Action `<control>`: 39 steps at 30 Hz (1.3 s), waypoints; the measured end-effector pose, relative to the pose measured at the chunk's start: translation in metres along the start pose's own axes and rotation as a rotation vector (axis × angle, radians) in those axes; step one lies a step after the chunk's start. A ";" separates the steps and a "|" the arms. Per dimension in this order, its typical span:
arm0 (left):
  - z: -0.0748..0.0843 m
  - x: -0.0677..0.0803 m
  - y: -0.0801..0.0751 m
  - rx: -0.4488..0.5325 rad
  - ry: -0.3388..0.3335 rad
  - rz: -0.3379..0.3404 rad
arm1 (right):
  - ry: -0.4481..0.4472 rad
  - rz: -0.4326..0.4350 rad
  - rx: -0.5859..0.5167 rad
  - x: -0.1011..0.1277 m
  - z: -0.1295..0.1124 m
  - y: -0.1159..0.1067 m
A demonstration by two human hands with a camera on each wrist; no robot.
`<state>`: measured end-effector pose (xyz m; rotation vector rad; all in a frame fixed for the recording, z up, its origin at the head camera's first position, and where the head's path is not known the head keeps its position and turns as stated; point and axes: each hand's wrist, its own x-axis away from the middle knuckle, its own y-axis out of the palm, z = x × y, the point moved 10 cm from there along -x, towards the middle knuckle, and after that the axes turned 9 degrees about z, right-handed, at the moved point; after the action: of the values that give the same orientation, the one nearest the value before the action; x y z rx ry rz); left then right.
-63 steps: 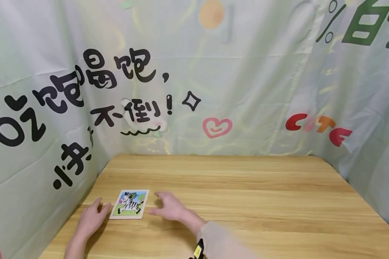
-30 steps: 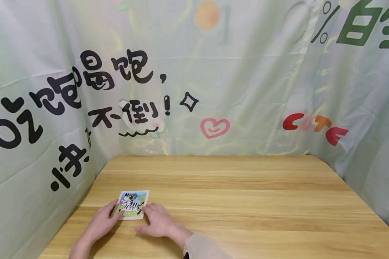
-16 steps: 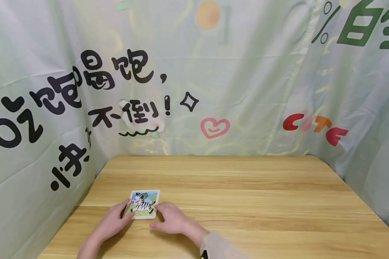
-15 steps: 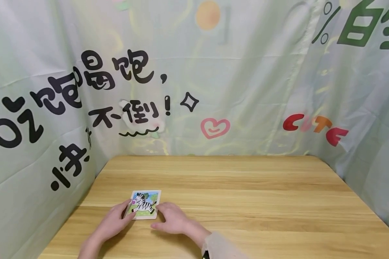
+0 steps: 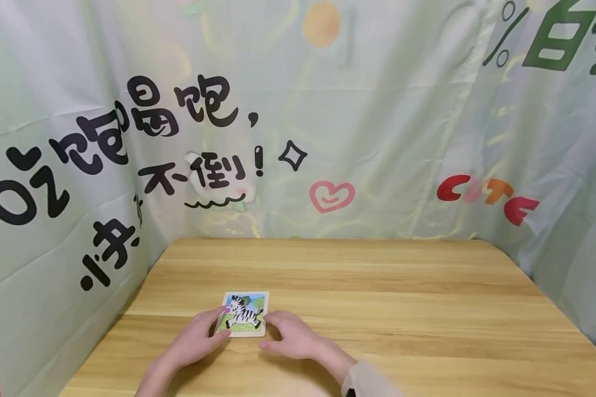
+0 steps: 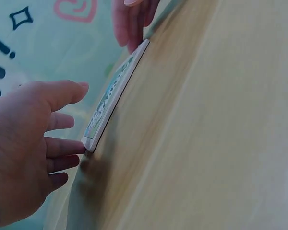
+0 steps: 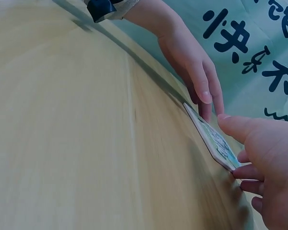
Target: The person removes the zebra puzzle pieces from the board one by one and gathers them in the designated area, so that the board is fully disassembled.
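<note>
A flat, square zebra picture board (image 5: 244,315) with a pale border lies face up on the wooden table, left of centre in the head view. My left hand (image 5: 195,337) is at its left edge, thumb near the lower left corner. My right hand (image 5: 294,335) has its fingertips right at the opposite edge, its thumb apart from the board. In the left wrist view, the left fingers (image 6: 65,146) stretch toward the board's end, one fingertip meeting its corner. From the right wrist, the board (image 7: 213,139) appears between both hands, with neither hand's fingers curled round it.
The wooden table (image 5: 377,292) reaches back to a pale green curtain (image 5: 387,138) printed with dark characters and a pink heart (image 5: 332,197). The curtain also stands along the left and right sides. A dark band (image 7: 101,8) sits at the left wrist.
Both hands have come in to the board's two sides from apart. The board has slid to the right along the table with the hands, staying face up.
</note>
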<state>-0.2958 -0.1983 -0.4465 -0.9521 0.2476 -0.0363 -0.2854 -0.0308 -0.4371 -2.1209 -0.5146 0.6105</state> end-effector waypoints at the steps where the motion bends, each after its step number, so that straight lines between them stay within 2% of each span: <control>1: 0.003 -0.001 0.002 0.000 0.010 -0.005 | 0.002 -0.001 -0.010 0.002 0.002 -0.002; 6: 0.018 -0.003 0.012 0.017 0.069 -0.037 | 0.026 -0.009 -0.060 0.014 0.014 -0.013; 15: 0.054 -0.002 0.027 0.028 0.228 -0.083 | 0.049 0.002 -0.126 0.034 0.035 -0.032; 26: 0.083 -0.003 0.054 -0.015 0.312 -0.149 | 0.066 0.024 -0.157 0.064 0.058 -0.053; 39: 0.119 -0.008 0.079 -0.027 0.355 -0.213 | 0.101 0.089 -0.157 0.094 0.079 -0.078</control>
<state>-0.2829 -0.0559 -0.4426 -0.9928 0.4737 -0.4014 -0.2681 0.1141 -0.4371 -2.3196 -0.4261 0.5242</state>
